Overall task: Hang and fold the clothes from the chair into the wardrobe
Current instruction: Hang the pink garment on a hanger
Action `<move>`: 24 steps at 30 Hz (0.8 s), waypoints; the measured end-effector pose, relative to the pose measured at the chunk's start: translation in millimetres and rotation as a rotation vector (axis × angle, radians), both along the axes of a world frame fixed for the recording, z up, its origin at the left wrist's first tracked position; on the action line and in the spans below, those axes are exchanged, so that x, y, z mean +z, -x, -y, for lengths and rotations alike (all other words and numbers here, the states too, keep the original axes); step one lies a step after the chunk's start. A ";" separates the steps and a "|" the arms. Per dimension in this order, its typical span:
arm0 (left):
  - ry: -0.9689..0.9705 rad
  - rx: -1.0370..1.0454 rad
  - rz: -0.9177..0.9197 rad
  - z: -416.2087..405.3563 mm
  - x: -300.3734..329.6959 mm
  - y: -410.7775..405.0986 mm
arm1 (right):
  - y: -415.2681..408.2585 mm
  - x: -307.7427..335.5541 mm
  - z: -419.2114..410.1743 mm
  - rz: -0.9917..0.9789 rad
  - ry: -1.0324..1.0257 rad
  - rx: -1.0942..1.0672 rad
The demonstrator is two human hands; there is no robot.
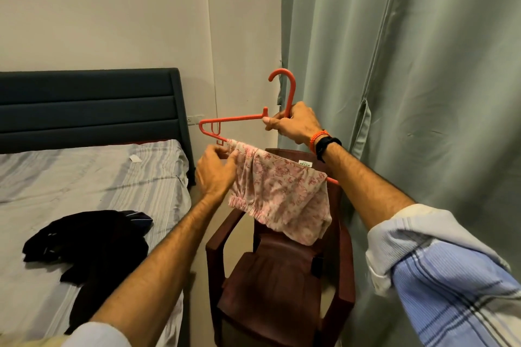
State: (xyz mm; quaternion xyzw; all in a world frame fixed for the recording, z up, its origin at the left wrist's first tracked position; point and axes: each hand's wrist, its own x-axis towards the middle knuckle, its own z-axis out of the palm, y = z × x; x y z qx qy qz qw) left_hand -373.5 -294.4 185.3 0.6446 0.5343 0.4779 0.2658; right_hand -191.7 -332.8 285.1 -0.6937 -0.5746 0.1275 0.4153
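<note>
**Floral garment on the hanger bar, left hand at its end**

The left hand's fingers [229, 159] were curled onto the left edge of the floral garment [277, 194], pinching the cloth where it met the bar of the orange hanger [234, 119]. From those fingers the garment lay toward four o'clock, draped over the bar and hanging below it. The bar's long axis ran from ten o'clock down to four o'clock, its far end passing behind the right forearm. The left hand [215, 175] was the nearer one to the cloth; the right hand [294, 122] sat at one o'clock from it, its fingers closed around the hanger's neck just under the hook, holding the whole thing up in the air.

Any straightening of the cloth would likely run along that bar, toward four o'clock.

Directly below stood the dark red plastic chair [282, 290], its seat bare. At eight o'clock, a dark garment [93, 242] lay crumpled on the striped sheet of the bed [84, 172], with a dark padded headboard [90, 107] behind it. A grey-green curtain [408, 65] filled the right side; the wardrobe was not in view.
</note>
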 end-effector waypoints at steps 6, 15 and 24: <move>0.131 0.025 0.061 -16.8 -2.6 14.8 | 5.5 0.1 3.5 -0.036 0.019 0.059; -0.046 0.114 0.254 -15.0 -0.7 26.6 | 6.1 -3.0 4.8 -0.035 0.063 0.097; 0.152 0.157 0.063 -15.5 -13.3 32.4 | 3.3 -4.8 6.9 -0.002 0.070 0.062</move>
